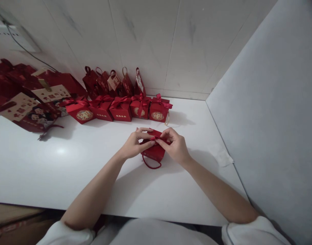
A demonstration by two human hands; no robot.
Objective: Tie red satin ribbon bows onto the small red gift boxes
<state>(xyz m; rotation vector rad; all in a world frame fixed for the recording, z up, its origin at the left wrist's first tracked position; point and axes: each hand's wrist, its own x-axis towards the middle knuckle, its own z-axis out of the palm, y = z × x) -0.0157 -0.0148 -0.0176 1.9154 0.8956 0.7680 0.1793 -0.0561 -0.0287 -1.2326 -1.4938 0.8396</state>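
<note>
A small red gift box (156,154) stands on the white table in front of me, a dark red cord handle (152,166) hanging from its near side. Over its top, my left hand (135,143) pinches a red ribbon (156,138) between thumb and fingers. From the other side, my right hand (175,144) has its thumb and forefinger closed on the same ribbon. Both hands touch the box top, and the fingers hide part of the ribbon.
A row of red boxes with ribbon bows (120,109) stands behind my hands, several looped-handle boxes (127,83) behind them. Larger red gift boxes (30,117) crowd the left. A white tissue (223,156) lies by the right-hand panel (273,119). The tiled wall (145,41) bounds the back.
</note>
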